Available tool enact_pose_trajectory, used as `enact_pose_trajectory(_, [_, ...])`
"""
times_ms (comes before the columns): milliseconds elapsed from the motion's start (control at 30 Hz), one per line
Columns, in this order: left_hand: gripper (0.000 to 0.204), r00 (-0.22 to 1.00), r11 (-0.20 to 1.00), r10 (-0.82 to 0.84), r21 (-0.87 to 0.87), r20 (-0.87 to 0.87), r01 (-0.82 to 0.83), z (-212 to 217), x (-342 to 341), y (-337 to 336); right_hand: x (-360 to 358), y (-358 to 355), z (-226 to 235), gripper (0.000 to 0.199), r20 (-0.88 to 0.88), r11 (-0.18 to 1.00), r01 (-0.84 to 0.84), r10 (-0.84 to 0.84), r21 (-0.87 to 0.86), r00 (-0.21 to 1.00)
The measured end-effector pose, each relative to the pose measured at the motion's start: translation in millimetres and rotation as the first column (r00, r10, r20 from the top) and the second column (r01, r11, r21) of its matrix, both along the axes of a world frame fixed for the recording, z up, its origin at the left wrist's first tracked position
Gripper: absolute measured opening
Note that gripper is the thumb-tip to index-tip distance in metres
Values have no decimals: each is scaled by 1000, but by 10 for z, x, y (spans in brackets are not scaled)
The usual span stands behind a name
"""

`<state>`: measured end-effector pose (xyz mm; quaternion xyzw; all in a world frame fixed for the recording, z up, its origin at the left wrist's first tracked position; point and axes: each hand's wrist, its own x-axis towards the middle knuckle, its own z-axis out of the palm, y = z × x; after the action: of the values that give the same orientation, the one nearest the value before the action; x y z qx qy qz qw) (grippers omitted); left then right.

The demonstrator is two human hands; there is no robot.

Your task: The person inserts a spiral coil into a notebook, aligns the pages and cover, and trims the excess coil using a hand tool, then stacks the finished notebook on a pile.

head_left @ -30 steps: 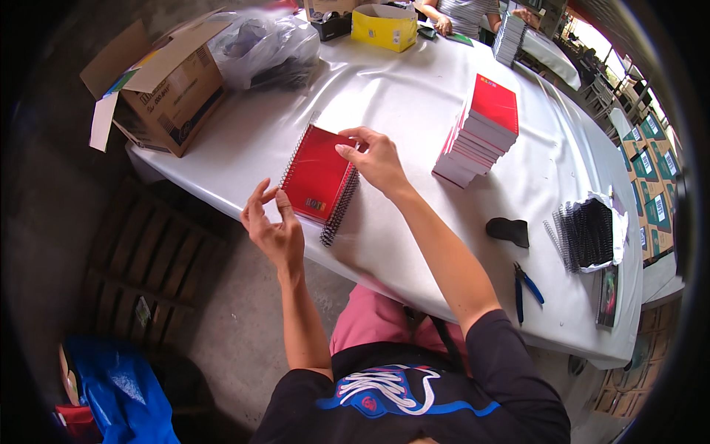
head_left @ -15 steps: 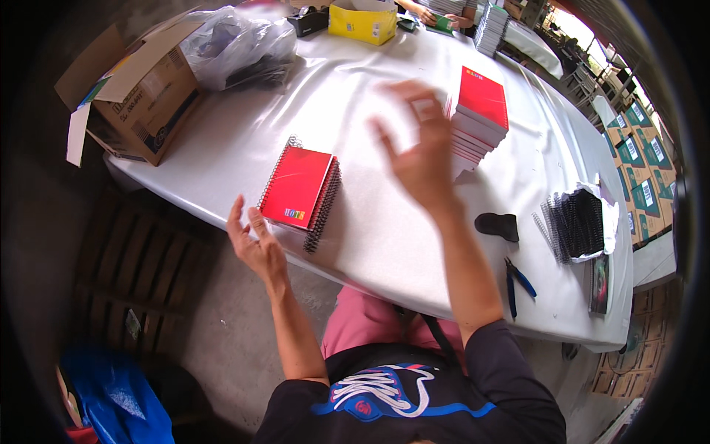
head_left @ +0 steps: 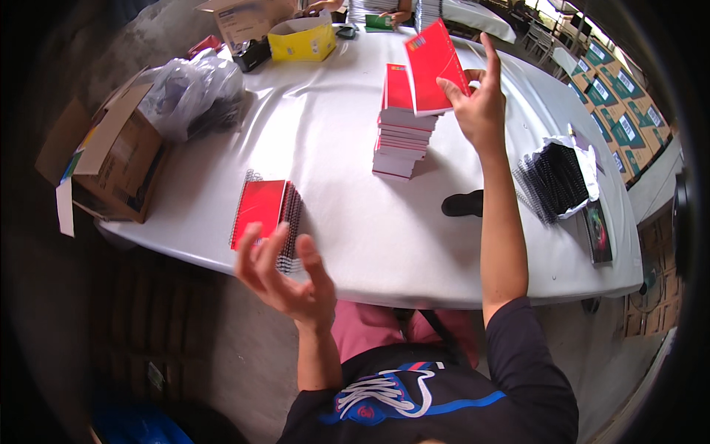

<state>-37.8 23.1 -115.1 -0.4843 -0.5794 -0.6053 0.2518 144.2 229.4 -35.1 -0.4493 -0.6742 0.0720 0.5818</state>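
My right hand (head_left: pixel 477 103) is raised over the white table (head_left: pixel 333 133) and grips a red notebook (head_left: pixel 431 66) by its lower right corner, tilted above a stack of red notebooks (head_left: pixel 401 129). My left hand (head_left: pixel 285 277) hovers open, palm up, at the table's near edge with nothing in it. Just beyond its fingers lies a red spiral-bound notebook (head_left: pixel 265 213) flat on the table.
A pile of black spiral bindings (head_left: pixel 555 181) on white wrap lies at the right, a black object (head_left: pixel 464 203) nearer. A cardboard box (head_left: pixel 111 159), a plastic bag (head_left: pixel 188 92) and a yellow box (head_left: pixel 302 41) sit left and far. Another person's hands (head_left: pixel 392 15) work at the far end.
My right hand left the spiral notebook, reached to the stack and lifted its top red notebook. My left hand let go and drew back open to the table edge.
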Motion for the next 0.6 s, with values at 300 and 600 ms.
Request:
enact_pose_trajectory(300, [59, 888, 808, -419, -523, -188, 271, -389, 1113, 248, 716, -1389, -1275, 65, 281, 953, -202, 262, -224, 923])
enact_pose_trajectory(600, [66, 878, 760, -466, -559, -111, 333, -729, 1192, 500, 2155, -621, -1498, 60, 361, 905, 336, -232, -259, 903])
